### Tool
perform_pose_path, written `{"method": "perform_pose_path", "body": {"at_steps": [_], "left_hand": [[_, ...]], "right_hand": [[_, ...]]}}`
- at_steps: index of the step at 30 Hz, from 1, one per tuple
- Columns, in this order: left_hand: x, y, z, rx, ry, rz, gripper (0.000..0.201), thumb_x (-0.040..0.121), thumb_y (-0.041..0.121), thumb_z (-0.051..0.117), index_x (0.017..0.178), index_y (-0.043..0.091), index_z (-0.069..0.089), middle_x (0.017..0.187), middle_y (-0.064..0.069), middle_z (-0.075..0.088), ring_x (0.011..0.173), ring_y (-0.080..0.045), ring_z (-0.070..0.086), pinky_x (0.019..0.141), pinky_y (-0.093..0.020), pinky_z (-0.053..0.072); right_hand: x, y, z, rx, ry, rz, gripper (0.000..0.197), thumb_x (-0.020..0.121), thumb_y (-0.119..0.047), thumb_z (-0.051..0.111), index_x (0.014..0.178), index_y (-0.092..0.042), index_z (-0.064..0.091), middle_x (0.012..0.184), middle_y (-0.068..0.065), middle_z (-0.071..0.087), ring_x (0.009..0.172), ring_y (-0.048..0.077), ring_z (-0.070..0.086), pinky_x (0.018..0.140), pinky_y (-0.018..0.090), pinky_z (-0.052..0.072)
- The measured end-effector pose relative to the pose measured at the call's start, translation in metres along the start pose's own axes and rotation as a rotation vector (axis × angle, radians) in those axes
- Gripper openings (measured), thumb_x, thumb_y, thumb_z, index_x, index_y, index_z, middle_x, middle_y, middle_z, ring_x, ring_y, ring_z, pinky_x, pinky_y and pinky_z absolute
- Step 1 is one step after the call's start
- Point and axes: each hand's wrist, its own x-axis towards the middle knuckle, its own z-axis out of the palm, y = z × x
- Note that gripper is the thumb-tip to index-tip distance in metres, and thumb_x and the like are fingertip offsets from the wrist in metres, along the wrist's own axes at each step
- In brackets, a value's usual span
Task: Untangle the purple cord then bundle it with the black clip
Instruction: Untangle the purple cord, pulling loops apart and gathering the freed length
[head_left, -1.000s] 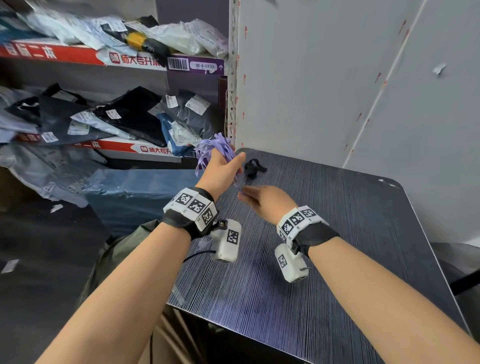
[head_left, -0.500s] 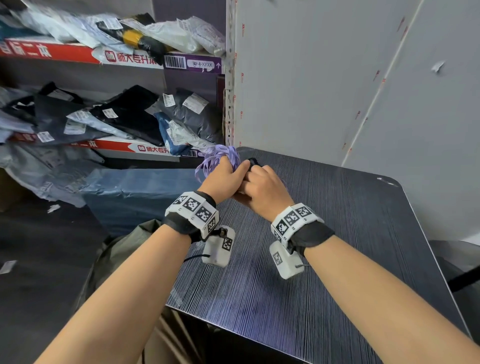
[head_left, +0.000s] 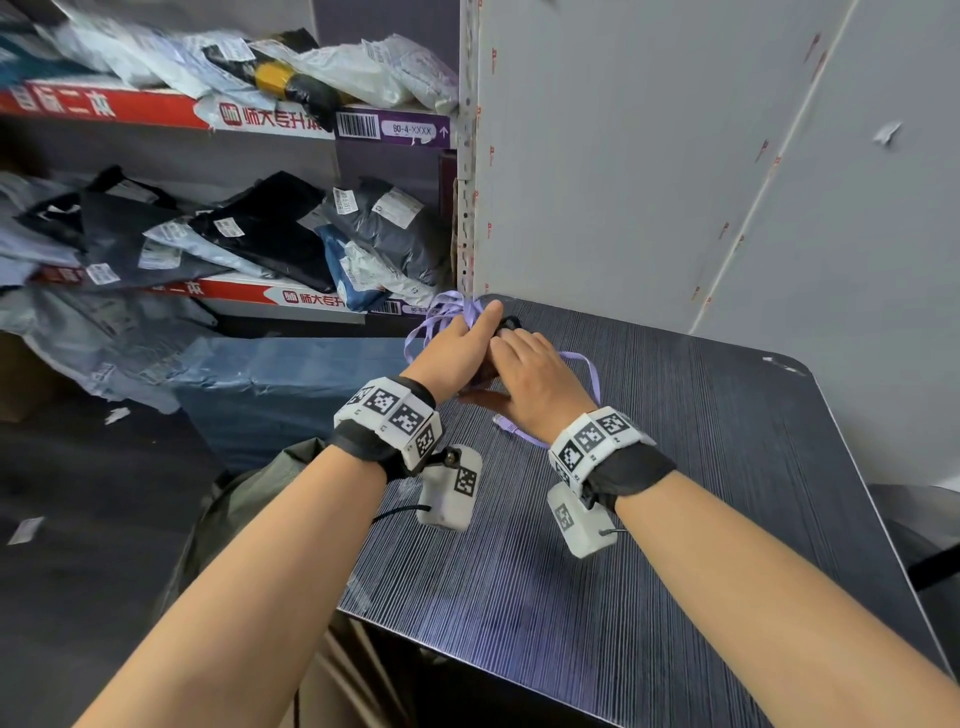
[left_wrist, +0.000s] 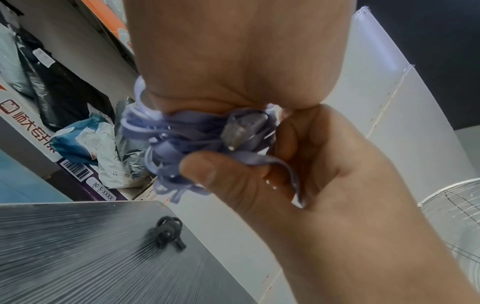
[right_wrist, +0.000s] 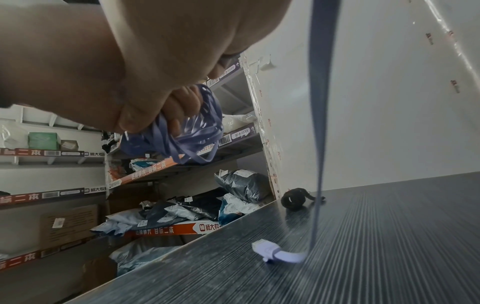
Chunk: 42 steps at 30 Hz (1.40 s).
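My left hand (head_left: 457, 353) grips the tangled purple cord (head_left: 448, 313) in a bunch above the table's far left corner. My right hand (head_left: 530, 379) is pressed against it, its thumb (left_wrist: 207, 170) and curled fingers pinching the same bunch (left_wrist: 182, 142). A grey plug (left_wrist: 241, 127) sits inside the bunch. One loose strand (right_wrist: 319, 123) hangs from the hands to the cord's other plug (right_wrist: 270, 251), which lies on the table by my right wrist. The black clip (right_wrist: 296, 198) lies on the table just beyond the hands, untouched and mostly hidden in the head view.
The dark striped table (head_left: 675, 519) stands against a white wall panel (head_left: 649, 182). Left of it are shelves (head_left: 270, 124) piled with bagged parcels, and a blue-wrapped box (head_left: 291, 384) sits on the floor beside the table's left edge.
My right hand has come up to the left and taken hold of the cord bunch. A loose strand with its plug now trails onto the table.
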Motion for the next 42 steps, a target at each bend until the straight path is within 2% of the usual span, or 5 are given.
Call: {"method": "perform_pose_path", "body": {"at_steps": [10, 16, 22, 33, 42], "left_hand": [[-0.001, 0.001, 0.003, -0.008, 0.087, -0.039, 0.059, 0.092, 0.061, 0.034, 0.060, 0.016, 0.054, 0.046, 0.004, 0.052, 0.046, -0.006, 0.050, 0.049, -0.021, 0.041], [0.004, -0.008, -0.003, 0.001, 0.107, -0.066, 0.068, 0.084, 0.071, 0.042, 0.088, 0.007, 0.065, 0.079, -0.011, 0.067, 0.083, -0.022, 0.064, 0.085, -0.031, 0.050], [-0.011, 0.002, -0.010, -0.073, 0.028, 0.031, 0.049, 0.092, 0.045, 0.052, 0.056, 0.014, 0.043, 0.030, 0.008, 0.038, 0.027, -0.002, 0.036, 0.035, -0.013, 0.032], [-0.011, 0.001, -0.017, 0.121, -0.118, -0.028, 0.055, 0.084, 0.043, 0.067, 0.046, 0.014, 0.038, 0.029, 0.008, 0.036, 0.024, -0.004, 0.032, 0.033, -0.013, 0.028], [-0.007, -0.001, -0.020, 0.312, -0.227, -0.057, 0.035, 0.085, 0.024, 0.056, 0.054, 0.011, 0.048, 0.036, 0.002, 0.047, 0.032, -0.015, 0.041, 0.042, -0.018, 0.036]], "right_hand": [[0.005, 0.003, -0.009, 0.188, -0.119, 0.136, 0.059, 0.068, -0.054, 0.071, 0.090, -0.004, 0.049, 0.086, 0.009, 0.055, 0.080, 0.026, 0.052, 0.079, 0.038, 0.043], [0.010, 0.009, -0.011, 0.136, -0.238, 0.187, 0.053, 0.076, -0.048, 0.068, 0.104, -0.005, 0.052, 0.100, 0.008, 0.058, 0.095, 0.026, 0.049, 0.089, 0.038, 0.036], [0.011, 0.023, -0.010, 0.073, -0.256, 0.321, 0.018, 0.094, -0.020, 0.047, 0.104, -0.007, 0.056, 0.100, 0.011, 0.056, 0.096, 0.029, 0.044, 0.088, 0.041, 0.036], [0.026, 0.019, -0.023, 0.433, -0.227, 0.451, 0.027, 0.075, 0.004, 0.050, 0.096, -0.013, 0.051, 0.093, 0.000, 0.049, 0.084, 0.018, 0.044, 0.071, 0.027, 0.034], [0.023, 0.027, -0.031, 0.542, -0.124, 0.603, 0.012, 0.082, -0.030, 0.068, 0.076, -0.023, 0.062, 0.054, -0.001, 0.047, 0.050, 0.013, 0.037, 0.052, 0.025, 0.033]]}}
